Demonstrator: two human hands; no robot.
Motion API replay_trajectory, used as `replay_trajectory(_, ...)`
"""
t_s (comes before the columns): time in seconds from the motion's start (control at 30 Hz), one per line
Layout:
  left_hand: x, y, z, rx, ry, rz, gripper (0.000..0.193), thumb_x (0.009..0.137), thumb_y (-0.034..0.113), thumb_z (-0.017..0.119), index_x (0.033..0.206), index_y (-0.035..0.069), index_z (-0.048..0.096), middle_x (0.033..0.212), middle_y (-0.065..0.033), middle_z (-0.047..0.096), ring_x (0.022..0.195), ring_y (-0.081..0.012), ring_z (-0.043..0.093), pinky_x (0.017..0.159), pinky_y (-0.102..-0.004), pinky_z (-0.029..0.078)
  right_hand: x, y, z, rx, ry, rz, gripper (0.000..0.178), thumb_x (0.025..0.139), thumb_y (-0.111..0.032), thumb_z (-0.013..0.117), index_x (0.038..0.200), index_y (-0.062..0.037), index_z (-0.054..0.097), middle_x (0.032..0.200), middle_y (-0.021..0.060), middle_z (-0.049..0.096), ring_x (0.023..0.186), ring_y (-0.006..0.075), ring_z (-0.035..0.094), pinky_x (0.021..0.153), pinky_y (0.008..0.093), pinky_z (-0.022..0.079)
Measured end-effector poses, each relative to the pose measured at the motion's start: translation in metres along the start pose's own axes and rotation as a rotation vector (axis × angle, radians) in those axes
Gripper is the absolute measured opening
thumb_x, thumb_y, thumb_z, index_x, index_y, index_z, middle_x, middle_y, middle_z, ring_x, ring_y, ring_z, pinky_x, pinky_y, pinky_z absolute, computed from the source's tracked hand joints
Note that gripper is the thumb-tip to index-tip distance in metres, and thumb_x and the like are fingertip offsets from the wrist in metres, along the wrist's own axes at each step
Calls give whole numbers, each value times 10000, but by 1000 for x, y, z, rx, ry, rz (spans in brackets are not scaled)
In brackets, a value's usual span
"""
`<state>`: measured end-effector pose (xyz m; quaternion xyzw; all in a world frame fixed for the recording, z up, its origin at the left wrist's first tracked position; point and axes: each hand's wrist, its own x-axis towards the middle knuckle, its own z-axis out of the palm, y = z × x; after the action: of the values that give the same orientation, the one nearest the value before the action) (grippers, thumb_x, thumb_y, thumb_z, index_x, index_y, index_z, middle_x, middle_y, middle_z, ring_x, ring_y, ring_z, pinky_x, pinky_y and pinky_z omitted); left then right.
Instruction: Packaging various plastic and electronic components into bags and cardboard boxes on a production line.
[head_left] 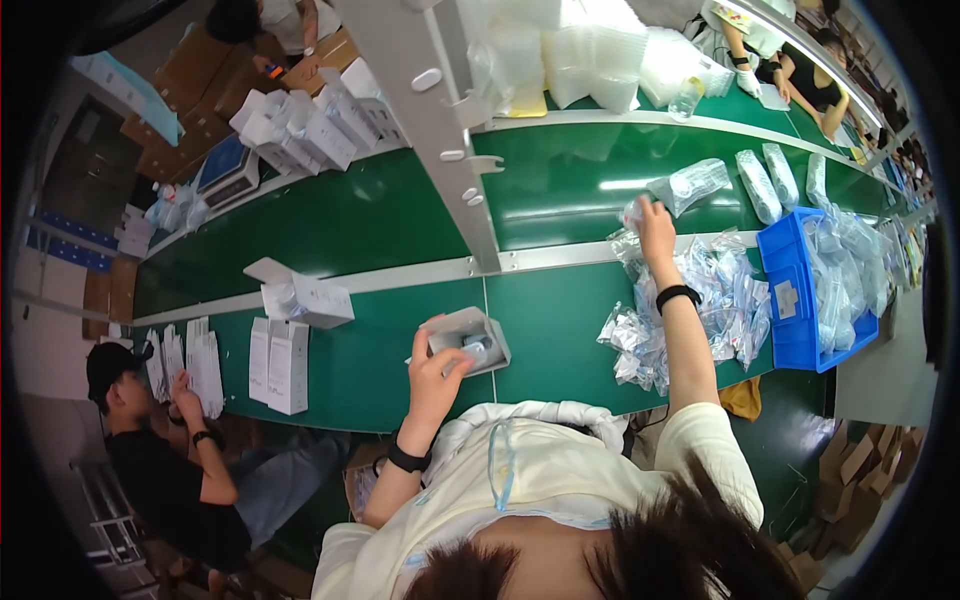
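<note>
The open white box (482, 330) sits on the green table (555, 340), held at its left side by my left hand (437, 378). Well apart, beyond the bag heap (715, 295), my right hand (657, 236) meets a clear packet (630, 214); from here I can't tell if it grips.

Txt on wht boxes (286, 367) too sml to read.
</note>
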<state>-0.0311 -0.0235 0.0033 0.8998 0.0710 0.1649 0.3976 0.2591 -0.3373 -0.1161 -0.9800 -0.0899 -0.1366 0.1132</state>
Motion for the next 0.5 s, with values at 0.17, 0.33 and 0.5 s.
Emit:
replay_trajectory(0.17,12,-6,-4,-28,90,-139,138,592,63,707,676,8,612,669,-72,528,603,-196,513,523,-284,365,-61,-139,-122,1433,204,32,429,716,-1,620,1107,-80,464,1008,79,470,885,144,502,686,239,474)
replay_trajectory(0.33,26,-2,-1,-74,115,-115,123,602,58,703,673,12,614,569,-37,505,513,-134,477,459,-260,326,-139,-216,-137,1279,-48,-384,373,651,-7,679,979,-47,506,1053,115,473,891,209,528,736,329,471)
replay_trajectory(0.5,28,-4,-3,-136,82,-164,101,610,22,676,647,-8,587,639,-82,555,530,-177,506,481,-268,365,-152,-232,-109,569,-65,-820,291,643,-116,699,890,-55,559,1050,130,466,969,300,497,900,435,365)
